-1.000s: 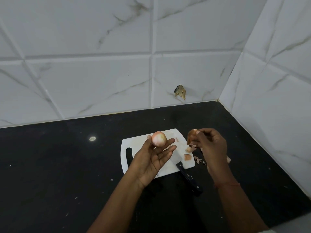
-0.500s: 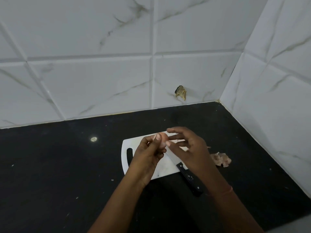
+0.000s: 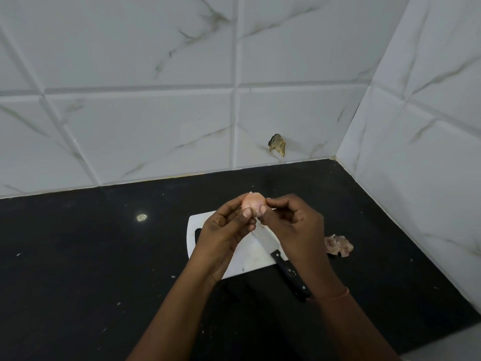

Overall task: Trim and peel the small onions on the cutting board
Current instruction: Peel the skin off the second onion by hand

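A small pale pink onion (image 3: pixel 253 204) is held in the air above the far edge of the white cutting board (image 3: pixel 250 259), pinched between fingertips on both sides. Its skin is mostly removed, and a thin flap is seen at its top.

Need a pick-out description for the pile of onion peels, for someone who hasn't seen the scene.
Start at the black counter in the tiled corner, then find the white cutting board with the black-handled knife across its near right edge. The onion peels lie on the bare counter just right of the board, beyond the right hand. They are a crumpled, papery pinkish heap, unlike the smooth round onion held up in both hands.
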